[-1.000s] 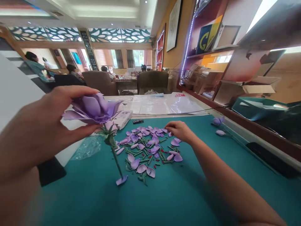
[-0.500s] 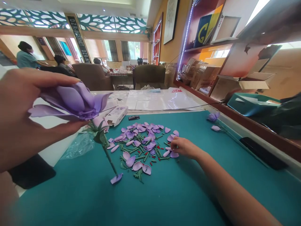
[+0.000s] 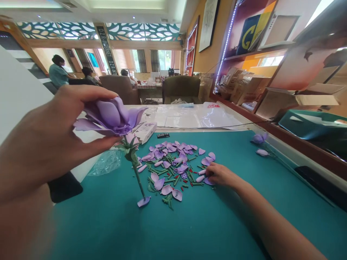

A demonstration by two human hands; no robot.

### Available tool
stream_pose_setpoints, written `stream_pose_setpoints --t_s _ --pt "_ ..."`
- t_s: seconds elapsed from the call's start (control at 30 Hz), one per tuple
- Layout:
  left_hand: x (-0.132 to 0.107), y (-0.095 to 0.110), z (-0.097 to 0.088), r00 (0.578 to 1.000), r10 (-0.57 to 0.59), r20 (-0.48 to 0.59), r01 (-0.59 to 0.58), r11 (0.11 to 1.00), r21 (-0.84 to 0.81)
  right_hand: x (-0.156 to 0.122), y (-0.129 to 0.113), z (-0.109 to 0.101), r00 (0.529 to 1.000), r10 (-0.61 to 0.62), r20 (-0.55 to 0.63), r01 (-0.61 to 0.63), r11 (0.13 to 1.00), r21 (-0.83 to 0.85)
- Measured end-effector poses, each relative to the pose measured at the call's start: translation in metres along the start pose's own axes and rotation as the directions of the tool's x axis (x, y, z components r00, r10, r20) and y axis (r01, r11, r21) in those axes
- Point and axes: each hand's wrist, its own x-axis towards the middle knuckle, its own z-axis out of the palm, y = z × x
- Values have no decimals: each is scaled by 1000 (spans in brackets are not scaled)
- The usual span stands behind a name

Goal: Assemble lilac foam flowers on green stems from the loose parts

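Observation:
My left hand [image 3: 51, 137] is closed around the head of a purple brick-built flower [image 3: 111, 117], held up close to the camera. Its green stem [image 3: 137, 173] hangs down and ends in a small purple piece [image 3: 143, 201] near the teal mat. My right hand [image 3: 221, 174] reaches down to the near right edge of a pile of loose purple petals and green and red bits [image 3: 173, 164]. Its fingers are curled over a purple petal piece [image 3: 208, 181] on the mat.
A teal mat [image 3: 189, 224] covers the table. A small white box [image 3: 146, 130] and a crumpled clear bag [image 3: 107, 162] lie at the left. Two purple flower parts [image 3: 259, 142] sit at the right edge. Clear plastic sheets [image 3: 189, 115] lie beyond. Shelves with boxes line the right wall. People sit far back.
My right hand has come back from the far side of the pile to its near right edge and settled on a petal. The flower stays gripped in my left hand.

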Motion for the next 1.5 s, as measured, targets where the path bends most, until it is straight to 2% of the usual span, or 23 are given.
stream_pose_setpoints --t_s 0.1,0.23,0.33,0.43,0.5,0.6,0.73,0.8,0.87,0.9,0.97,1.07,1.13,1.2,1.33,1.5 --pt "-1 10 -4 980 161 -119 -162 987 3 -4 0 2 999 -41 -1 41 999 23" --pt "-3 15 -6 971 230 -67 -230 973 9 -3 3 2 999 -33 -22 36 990 134" --pt "-3 15 -6 970 236 -54 -238 970 -40 0 -7 -10 994 -60 -92 89 932 350" --pt "-4 16 -6 970 240 -49 -242 968 -59 -2 -37 -34 985 -126 -114 169 817 552" --pt "-5 17 -6 972 234 -36 -236 970 -62 -6 -62 -54 977 -176 -122 213 753 623" --pt "-6 19 -7 974 227 -14 -227 971 -70 -12 -95 -78 961 -221 -168 277 706 652" --pt "-7 20 -8 978 210 9 -208 974 -87 -16 -127 -98 922 -295 -253 385 607 696" --pt "-7 21 -8 980 198 21 -196 977 -90 -17 -141 -106 896 -314 -314 444 609 657" --pt "-7 22 -9 982 188 31 -185 979 -91 -18 -157 -114 851 -343 -397 518 667 535" --pt "-7 22 -9 982 186 31 -182 979 -91 -19 -165 -118 814 -371 -448 563 695 447" --pt "-6 23 -9 982 186 25 -183 978 -96 -20 -181 -125 705 -451 -547 653 713 253" --pt "-5 23 -9 981 190 26 -187 977 -108 -21 -201 -133 526 -571 -630 748 663 24" --pt "-5 24 -9 982 186 41 -181 978 -107 -21 -211 -137 439 -608 -661 781 622 -54" --pt "-5 24 -8 981 189 46 -184 978 -95 -20 -218 -140 372 -609 -701 795 599 -99" --pt "-5 23 -8 975 223 23 -221 972 -75 -14 -226 -144 292 -594 -750 771 611 -183" --pt "-4 23 -9 970 241 17 -240 969 -58 -8 -230 -145 268 -621 -737 754 611 -241"
